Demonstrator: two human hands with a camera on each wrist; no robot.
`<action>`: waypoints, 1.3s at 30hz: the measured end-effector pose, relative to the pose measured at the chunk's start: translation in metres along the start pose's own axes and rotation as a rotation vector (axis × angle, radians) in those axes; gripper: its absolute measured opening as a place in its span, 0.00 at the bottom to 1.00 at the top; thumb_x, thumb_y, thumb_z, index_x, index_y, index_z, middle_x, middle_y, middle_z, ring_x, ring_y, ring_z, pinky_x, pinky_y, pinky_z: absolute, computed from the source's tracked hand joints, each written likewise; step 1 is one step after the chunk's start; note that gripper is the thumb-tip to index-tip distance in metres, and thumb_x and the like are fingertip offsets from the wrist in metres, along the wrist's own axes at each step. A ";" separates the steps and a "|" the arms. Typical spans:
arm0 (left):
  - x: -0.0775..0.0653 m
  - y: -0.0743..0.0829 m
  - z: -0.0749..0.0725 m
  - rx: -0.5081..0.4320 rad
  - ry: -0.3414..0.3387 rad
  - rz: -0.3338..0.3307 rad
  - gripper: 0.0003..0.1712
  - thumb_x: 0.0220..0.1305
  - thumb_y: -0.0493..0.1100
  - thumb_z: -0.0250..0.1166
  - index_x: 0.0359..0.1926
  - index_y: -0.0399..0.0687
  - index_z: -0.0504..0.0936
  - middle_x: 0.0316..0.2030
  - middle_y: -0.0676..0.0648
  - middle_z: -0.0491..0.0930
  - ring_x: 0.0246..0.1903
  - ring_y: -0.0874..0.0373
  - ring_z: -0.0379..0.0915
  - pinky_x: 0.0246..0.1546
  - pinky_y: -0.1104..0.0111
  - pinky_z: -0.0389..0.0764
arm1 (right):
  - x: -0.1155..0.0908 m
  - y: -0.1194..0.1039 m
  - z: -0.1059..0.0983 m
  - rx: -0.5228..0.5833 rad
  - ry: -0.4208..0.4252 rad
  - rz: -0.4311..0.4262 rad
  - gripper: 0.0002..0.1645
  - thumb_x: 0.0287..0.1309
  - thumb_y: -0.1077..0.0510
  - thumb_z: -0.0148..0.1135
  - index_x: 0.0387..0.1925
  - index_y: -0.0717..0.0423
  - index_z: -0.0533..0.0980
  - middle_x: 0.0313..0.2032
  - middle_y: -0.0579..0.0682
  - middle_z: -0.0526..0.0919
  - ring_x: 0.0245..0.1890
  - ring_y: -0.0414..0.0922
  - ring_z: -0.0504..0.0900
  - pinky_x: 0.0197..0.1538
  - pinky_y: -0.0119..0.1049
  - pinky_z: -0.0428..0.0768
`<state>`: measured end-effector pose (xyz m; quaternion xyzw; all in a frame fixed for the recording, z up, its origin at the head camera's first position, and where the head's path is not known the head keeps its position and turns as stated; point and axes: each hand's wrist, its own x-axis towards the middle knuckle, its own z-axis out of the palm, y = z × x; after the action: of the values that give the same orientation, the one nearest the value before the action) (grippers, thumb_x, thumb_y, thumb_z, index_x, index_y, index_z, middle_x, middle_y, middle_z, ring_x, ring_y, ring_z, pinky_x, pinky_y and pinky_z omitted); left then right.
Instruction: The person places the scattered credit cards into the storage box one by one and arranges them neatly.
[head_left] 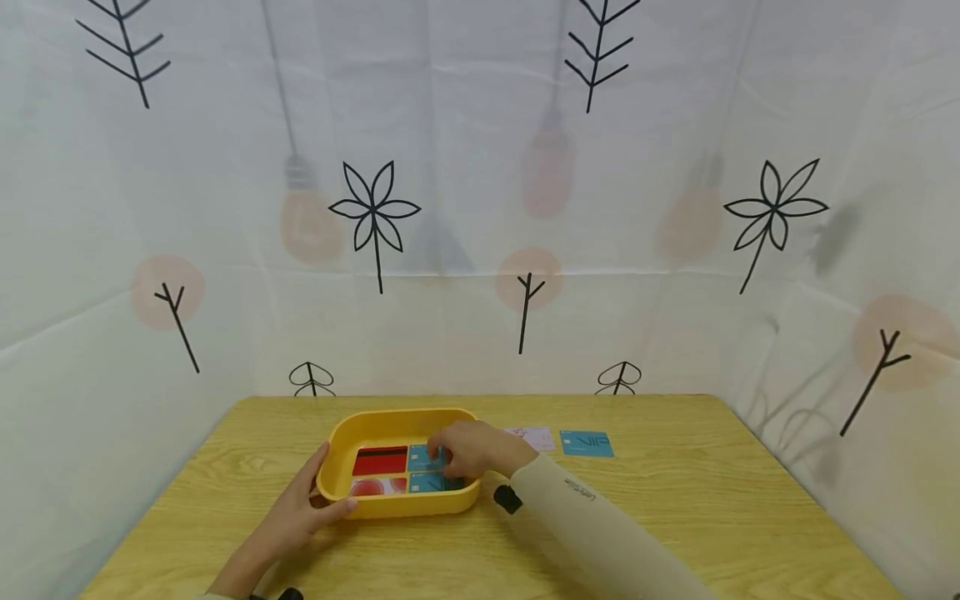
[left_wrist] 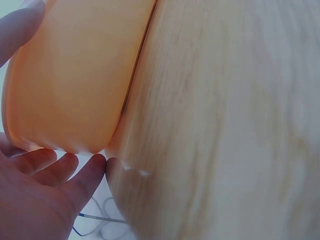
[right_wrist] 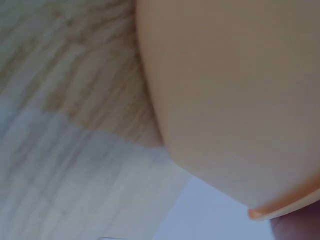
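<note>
A yellow tray [head_left: 405, 506] with rounded corners lies on the wooden table. My left hand [head_left: 298, 507] grips its left end, the thumb on the front wall and the fingers along the end wall. Inside are a red card [head_left: 380, 461] with a black stripe, a red-and-white patterned card [head_left: 378, 486], an upper blue card [head_left: 418, 456] and a lower blue card [head_left: 426, 482]. My right hand [head_left: 477, 447] reaches over the right rim, fingers curled down, and pinches the upper blue card; its fingers partly hide both blue cards. In the right wrist view the tray wall hides most of that hand.
On the table [head_left: 675, 500], right of the tray, lie a pale pink card [head_left: 536, 438], partly behind my right hand, and another blue card [head_left: 587, 443]. A white patterned cloth [head_left: 465, 333] hangs behind the table and along both sides.
</note>
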<state>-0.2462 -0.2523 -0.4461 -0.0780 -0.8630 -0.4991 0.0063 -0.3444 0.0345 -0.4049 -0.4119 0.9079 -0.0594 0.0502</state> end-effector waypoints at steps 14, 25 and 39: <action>0.000 -0.001 0.000 0.007 0.005 -0.012 0.59 0.56 0.49 0.71 0.75 0.39 0.41 0.71 0.32 0.49 0.61 0.42 0.64 0.52 0.68 0.74 | -0.030 0.018 -0.011 0.057 0.249 -0.068 0.15 0.63 0.51 0.59 0.47 0.52 0.78 0.44 0.45 0.78 0.44 0.46 0.78 0.49 0.36 0.75; 0.000 0.001 0.000 0.016 0.004 -0.014 0.60 0.55 0.52 0.72 0.75 0.38 0.41 0.71 0.31 0.48 0.61 0.42 0.64 0.53 0.69 0.73 | -0.057 0.049 -0.011 0.067 0.322 -0.012 0.14 0.64 0.50 0.59 0.48 0.51 0.78 0.45 0.44 0.77 0.45 0.45 0.77 0.49 0.40 0.77; 0.000 0.001 0.001 0.029 0.007 -0.020 0.60 0.55 0.51 0.72 0.75 0.38 0.41 0.71 0.32 0.50 0.61 0.42 0.64 0.53 0.67 0.73 | -0.083 0.090 -0.002 0.168 0.322 0.133 0.15 0.63 0.52 0.60 0.48 0.53 0.76 0.47 0.48 0.78 0.50 0.50 0.76 0.52 0.46 0.75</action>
<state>-0.2459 -0.2511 -0.4461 -0.0674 -0.8708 -0.4869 0.0054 -0.3571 0.1554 -0.4125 -0.3306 0.9213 -0.1966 -0.0576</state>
